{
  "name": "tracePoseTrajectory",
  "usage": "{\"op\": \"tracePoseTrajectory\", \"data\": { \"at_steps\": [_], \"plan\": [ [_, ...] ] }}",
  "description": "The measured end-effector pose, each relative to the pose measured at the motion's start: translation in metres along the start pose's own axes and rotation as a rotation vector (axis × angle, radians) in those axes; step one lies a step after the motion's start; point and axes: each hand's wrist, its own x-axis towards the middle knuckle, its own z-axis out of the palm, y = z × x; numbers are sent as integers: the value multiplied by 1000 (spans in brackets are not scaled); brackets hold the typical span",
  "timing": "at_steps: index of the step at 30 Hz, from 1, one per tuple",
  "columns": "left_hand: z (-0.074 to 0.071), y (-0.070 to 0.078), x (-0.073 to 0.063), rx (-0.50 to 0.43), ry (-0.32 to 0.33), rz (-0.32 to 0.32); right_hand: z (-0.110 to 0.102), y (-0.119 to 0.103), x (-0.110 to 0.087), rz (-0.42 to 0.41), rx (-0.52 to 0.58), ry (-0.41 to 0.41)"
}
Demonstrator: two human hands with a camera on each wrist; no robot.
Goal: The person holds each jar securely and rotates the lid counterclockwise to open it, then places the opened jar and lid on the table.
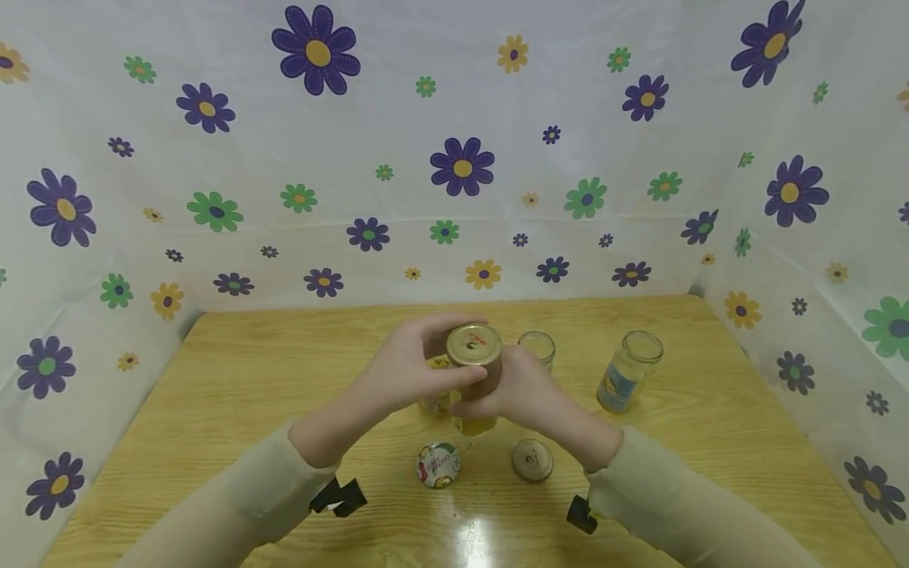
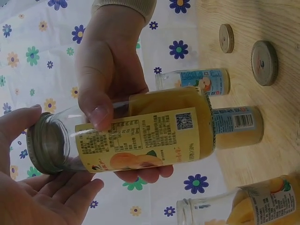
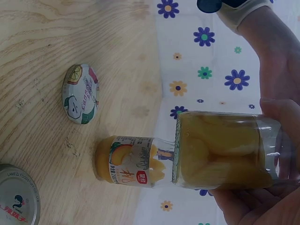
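Observation:
A tall glass jar of peaches [image 2: 150, 136] in syrup, with a yellow label, is held up above the table between both hands. Its gold lid [image 1: 473, 344] is on the mouth. My left hand [image 1: 401, 367] grips the lid, thumb on the near side and fingers round the far side. My right hand [image 1: 521, 386] wraps round the jar's body, as the left wrist view shows [image 2: 115, 79]. In the right wrist view, the base of the jar [image 3: 220, 150] faces the camera, peach halves visible through the glass.
Lidless jars stand on the table [image 1: 248, 379]: one with a blue label [image 1: 618, 386] at right, another [image 1: 537, 347] behind my right hand, and a peach-label jar [image 3: 131, 161] behind the left. A patterned white lid [image 1: 438, 464] and a gold lid [image 1: 533, 460] lie nearer.

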Motion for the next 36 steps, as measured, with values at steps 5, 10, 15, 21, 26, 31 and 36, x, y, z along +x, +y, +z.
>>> {"op": "tracePoseTrajectory", "data": {
  "at_steps": [5,10,15,21,26,31,36],
  "plan": [
    [3,-3,1,-6,41,18,-1,0,-1,-8,-18,9],
    [3,-5,0,-9,64,32,1,-1,0,-8,-29,10],
    [3,-6,-1,-12,73,28,2,-2,0,2,-34,4],
    [3,-8,-2,-13,79,40,4,-1,1,11,-22,3],
    [2,-8,-3,-15,77,46,5,-1,2,12,-18,3],
    [1,-7,-5,-30,80,49,7,-3,2,10,-11,-4],
    [-1,-9,-8,-39,81,54,8,-5,2,-6,-8,-7]
  ]
}}
